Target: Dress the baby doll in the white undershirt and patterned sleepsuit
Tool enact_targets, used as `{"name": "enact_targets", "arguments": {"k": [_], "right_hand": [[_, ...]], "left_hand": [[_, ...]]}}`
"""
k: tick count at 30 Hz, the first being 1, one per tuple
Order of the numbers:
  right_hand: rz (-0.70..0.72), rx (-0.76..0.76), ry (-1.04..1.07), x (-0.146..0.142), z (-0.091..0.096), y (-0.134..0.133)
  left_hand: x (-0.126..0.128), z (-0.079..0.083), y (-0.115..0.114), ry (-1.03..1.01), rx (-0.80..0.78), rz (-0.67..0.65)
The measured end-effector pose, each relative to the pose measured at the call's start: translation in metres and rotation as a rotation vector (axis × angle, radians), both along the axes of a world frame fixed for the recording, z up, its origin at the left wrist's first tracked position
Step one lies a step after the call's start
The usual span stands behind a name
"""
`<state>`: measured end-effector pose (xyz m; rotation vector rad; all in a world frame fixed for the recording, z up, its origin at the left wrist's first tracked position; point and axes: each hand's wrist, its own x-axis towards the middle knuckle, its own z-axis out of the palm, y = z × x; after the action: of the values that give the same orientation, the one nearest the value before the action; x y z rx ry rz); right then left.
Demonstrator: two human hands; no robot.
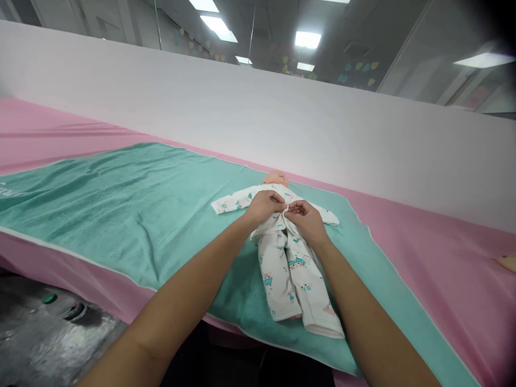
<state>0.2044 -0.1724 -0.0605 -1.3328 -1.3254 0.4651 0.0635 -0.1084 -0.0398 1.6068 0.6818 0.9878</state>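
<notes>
A baby doll (276, 178) lies on its back, head away from me. It wears a white printed baby top (236, 201) with the sleeves spread out, and matching trousers (278, 274). Over the belly, my left hand (264, 207) and my right hand (308, 219) meet, almost touching. Both are closed in a pinch on the white front of the top, at what looks like a narrow edge or tie. The fingers partly hide that spot, and the doll's own hands and feet are mostly covered by the clothes.
Under the doll is a green towel (97, 199) with wrinkles on its left half, spread over a pink sheet (427, 247). A white wall (226, 113) with glass above runs along the back. A bottle with a green cap (60, 305) lies below at left. Something skin-coloured (508, 262) shows at the right edge.
</notes>
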Motion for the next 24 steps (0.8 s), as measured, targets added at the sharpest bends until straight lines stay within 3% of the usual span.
{"name": "enact_targets", "arguments": {"k": [7, 11, 16, 20, 22, 24], "right_hand": [[-0.169, 0.022, -0.216, -0.007, -0.002, -0.001], [-0.174, 0.018, -0.230, -0.008, -0.004, 0.000], [-0.173, 0.008, -0.262, -0.009, -0.003, 0.001], [-0.138, 0.026, -0.286, -0.011, 0.001, -0.003], [-0.116, 0.092, -0.322, -0.015, 0.005, -0.007], [-0.102, 0.186, -0.387, -0.025, 0.011, -0.012]], "left_hand": [[0.001, -0.001, -0.002, 0.126, 0.190, 0.017], [0.003, -0.002, -0.003, 0.122, 0.230, 0.035], [0.005, -0.003, -0.003, 0.180, 0.351, 0.157], [0.004, -0.008, 0.002, 0.204, 0.364, 0.149], [0.004, -0.011, 0.001, 0.276, 0.513, 0.175], [0.006, -0.016, -0.003, 0.401, 0.760, 0.234]]}}
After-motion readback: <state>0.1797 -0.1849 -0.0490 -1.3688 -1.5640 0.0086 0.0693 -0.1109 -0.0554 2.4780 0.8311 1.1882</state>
